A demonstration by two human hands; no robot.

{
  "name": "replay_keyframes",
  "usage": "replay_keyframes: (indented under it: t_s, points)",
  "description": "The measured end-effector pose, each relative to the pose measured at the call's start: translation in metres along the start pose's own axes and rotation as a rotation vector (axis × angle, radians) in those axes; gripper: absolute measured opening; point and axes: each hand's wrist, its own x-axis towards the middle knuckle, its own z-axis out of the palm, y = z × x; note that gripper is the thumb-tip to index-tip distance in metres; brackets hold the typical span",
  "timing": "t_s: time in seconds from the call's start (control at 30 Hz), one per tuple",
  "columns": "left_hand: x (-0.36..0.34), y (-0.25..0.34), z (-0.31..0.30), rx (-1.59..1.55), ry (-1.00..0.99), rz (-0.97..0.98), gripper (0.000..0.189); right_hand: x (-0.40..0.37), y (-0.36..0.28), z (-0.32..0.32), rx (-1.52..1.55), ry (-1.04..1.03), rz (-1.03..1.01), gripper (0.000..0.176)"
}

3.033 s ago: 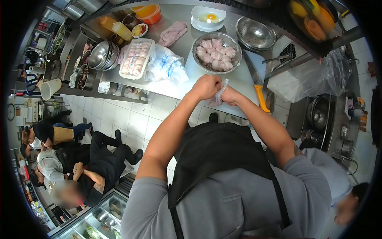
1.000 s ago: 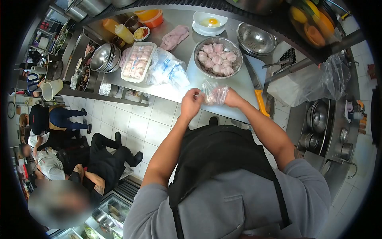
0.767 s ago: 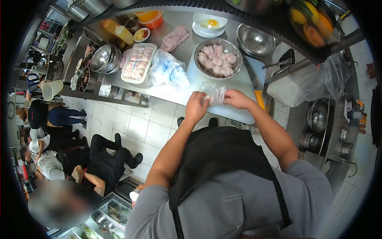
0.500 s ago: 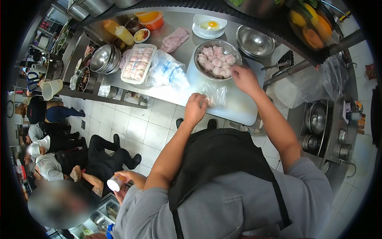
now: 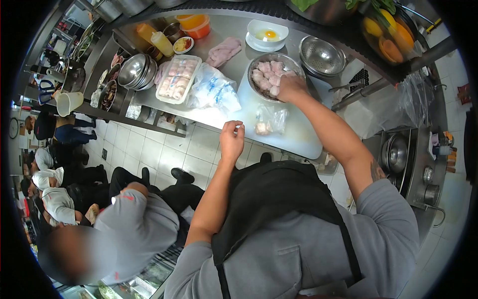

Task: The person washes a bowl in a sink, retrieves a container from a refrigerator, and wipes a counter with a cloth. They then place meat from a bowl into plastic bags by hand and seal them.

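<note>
Our right hand is in the steel bowl, fingers curled over the raw meat pieces; we cannot confirm a grip. Our left hand hovers loosely open and empty beside the plastic bag on the counter. We judge one portion bagged, with most pieces left in the bowl.

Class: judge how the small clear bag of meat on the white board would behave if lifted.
The clear bag would probably sag: its thin film lies crumpled. The pale pieces pooled at one end would likely swing down. It looks light, holding only a little.
</note>
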Motion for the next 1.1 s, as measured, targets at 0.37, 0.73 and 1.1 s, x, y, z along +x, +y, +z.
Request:
replay_keyframes:
  t_s: [0.37,0.73,1.1]
  points:
    - [0.002,0.026,0.002,-0.035,-0.029,0.019,0.011,0.010,0.009,0.016,0.048,0.029,0.006,0.053]
    - [0.007,0.029,0.001,-0.116,-0.002,0.005,0.012,0.020,0.074,-0.002,1.349,-0.362,-0.053,0.024]
    - [0.005,0.040,0.006,-0.109,-0.132,-0.136,0.018,-0.084,0.103,0.091,1.906,-0.477,-0.080,0.037]
